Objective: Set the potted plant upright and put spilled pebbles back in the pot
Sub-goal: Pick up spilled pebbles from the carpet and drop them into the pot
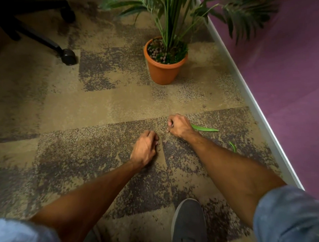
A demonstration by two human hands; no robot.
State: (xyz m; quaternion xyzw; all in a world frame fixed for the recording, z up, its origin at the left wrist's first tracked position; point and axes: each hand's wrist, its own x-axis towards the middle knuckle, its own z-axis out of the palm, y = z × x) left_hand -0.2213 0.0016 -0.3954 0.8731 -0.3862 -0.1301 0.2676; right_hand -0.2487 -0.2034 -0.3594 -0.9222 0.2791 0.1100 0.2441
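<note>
Head view: terracotta pot (163, 69) stood upright on mottled carpet (63, 110); left hand (145, 149) and right hand (177, 127) curled closed over round pebbles (159, 149), wall (281, 79) nearby.

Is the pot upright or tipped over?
Upright. The pot stands on its base on the carpet, rim up, the plant's stems rising from it.

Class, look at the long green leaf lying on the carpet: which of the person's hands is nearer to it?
Right. The right hand sits just left of the long green leaf, almost touching its end. The left hand is farther left and lower in the picture.
</note>
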